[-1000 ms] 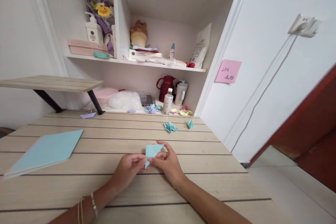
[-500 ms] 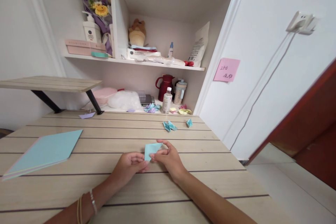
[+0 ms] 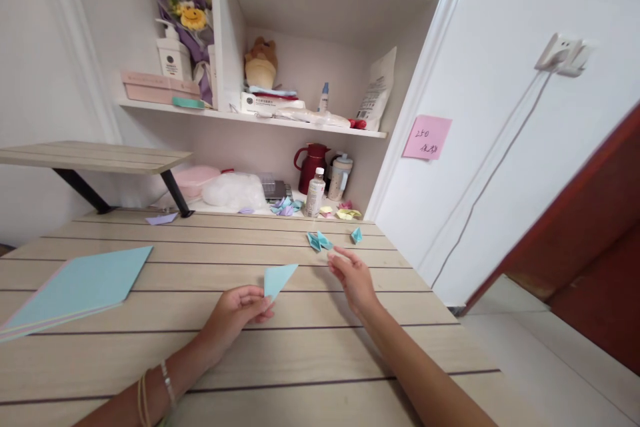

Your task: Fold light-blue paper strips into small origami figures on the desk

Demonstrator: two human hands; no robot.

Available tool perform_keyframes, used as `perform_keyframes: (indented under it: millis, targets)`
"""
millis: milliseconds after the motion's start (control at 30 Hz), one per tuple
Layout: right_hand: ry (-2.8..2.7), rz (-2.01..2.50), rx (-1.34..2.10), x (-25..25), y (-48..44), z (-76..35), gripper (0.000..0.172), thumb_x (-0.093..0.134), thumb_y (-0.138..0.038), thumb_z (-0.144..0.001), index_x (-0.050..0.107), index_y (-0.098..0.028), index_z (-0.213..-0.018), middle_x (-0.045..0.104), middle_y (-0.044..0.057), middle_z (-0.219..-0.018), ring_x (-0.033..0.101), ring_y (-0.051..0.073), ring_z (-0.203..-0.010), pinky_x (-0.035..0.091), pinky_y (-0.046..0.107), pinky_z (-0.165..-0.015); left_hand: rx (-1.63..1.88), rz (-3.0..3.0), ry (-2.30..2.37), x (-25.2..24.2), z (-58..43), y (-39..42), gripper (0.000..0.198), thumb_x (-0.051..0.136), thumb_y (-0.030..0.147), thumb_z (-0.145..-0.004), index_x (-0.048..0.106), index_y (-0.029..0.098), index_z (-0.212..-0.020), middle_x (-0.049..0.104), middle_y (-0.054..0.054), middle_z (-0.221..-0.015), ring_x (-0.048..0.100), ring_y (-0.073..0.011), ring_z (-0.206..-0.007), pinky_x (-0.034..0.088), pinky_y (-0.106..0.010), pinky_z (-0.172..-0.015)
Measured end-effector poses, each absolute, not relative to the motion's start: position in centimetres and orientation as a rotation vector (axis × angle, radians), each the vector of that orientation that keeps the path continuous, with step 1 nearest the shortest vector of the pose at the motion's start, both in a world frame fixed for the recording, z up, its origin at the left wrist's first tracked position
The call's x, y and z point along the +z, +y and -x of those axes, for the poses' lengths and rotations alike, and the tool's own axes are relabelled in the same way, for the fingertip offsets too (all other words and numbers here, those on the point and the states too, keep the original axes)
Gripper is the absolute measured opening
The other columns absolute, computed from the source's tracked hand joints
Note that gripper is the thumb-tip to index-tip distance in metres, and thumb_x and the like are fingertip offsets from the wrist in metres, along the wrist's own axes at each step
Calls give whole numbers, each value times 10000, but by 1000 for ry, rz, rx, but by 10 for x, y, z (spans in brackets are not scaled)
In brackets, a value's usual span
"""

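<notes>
A small folded piece of light blue paper (image 3: 278,278) with a pointed tip is pinched between the thumb and fingers of my left hand (image 3: 244,309), just above the table. My right hand (image 3: 354,280) is off to the right of it, holding nothing, with its fingers loosely curved and apart. Right beyond those fingertips lie folded blue paper pieces (image 3: 319,241). Another small blue folded piece (image 3: 357,235) stands a little farther right.
On the wooden table (image 3: 225,360), a stack of blue paper sheets (image 3: 85,283) lies at left. A raised shelf (image 3: 95,157) stands behind it. Along the back are a bottle (image 3: 315,193), a red jug (image 3: 311,168), a tumbler (image 3: 341,177), a plastic bag (image 3: 235,191) and several folded papers (image 3: 287,205).
My right hand has let go of the blue paper and moved right, toward the folded pieces. The paper stays in my left hand and now looks narrower. The view has shifted slightly.
</notes>
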State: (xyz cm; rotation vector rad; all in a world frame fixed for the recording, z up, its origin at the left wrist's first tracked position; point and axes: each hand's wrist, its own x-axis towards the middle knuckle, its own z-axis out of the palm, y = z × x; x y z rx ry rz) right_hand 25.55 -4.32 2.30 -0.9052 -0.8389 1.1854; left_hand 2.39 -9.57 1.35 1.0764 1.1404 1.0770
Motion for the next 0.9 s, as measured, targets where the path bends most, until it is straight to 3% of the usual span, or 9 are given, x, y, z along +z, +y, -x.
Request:
perform_keyframes:
  millis: [100, 267, 467, 600, 700, 900]
  targets:
    - [-1071, 888, 1385, 18, -54, -234, 375, 742, -352, -575, 643, -118, -851, 646, 19, -604, 583, 128, -527, 488, 294, -604, 1115, -1072, 1104, 15, -26, -93, 383, 711, 348, -598, 616, 129, -898, 711, -75, -742, 638, -159, -585, 493, -267, -598]
    - [-1280, 776, 1480, 11, -76, -197, 318, 713, -380, -610, 650, -138, -805, 629, 3, -598, 593, 133, -562, 450, 246, -562, 1065, -1140, 1046, 15, -30, -91, 471, 685, 362, -627, 567, 130, -1020, 685, -47, -699, 599, -134, -493, 470, -259, -531]
    - [-1296, 835, 1378, 8, -77, -196, 364, 709, -398, -604, 626, -160, -866, 646, 12, -666, 604, 146, -575, 452, 244, -545, 1010, -1330, 1054, 13, -35, -98, 478, 618, 351, -702, 548, 110, -1108, 682, -56, -735, 630, -181, -646, 485, -283, -626]
    - [-1328, 864, 1301, 4, -77, -195, 382, 719, -358, -601, 604, -161, -907, 651, 25, -734, 598, 135, -566, 454, 245, -549, 999, -1471, 1050, 12, -38, -100, 396, 595, 347, -722, 606, 131, -1054, 668, -25, -651, 617, -167, -620, 476, -257, -610]
    - [-1301, 787, 1377, 3, -77, -194, 376, 698, -327, -638, 563, -159, -946, 638, 17, -721, 620, 148, -591, 455, 248, -558, 1011, -1404, 1062, 11, -38, -98, 353, 561, 383, -738, 641, 134, -976, 689, -62, -769, 628, -172, -621, 489, -263, -591]
    - [-1165, 791, 1405, 0, -74, -198, 613, 716, -282, -626, 416, -185, -1151, 595, -51, -569, 614, 150, -571, 464, 254, -558, 1029, -1196, 1060, 19, -36, -96, 332, 617, 411, -683, 667, 130, -854, 694, -99, -850, 647, -226, -747, 509, -309, -664]
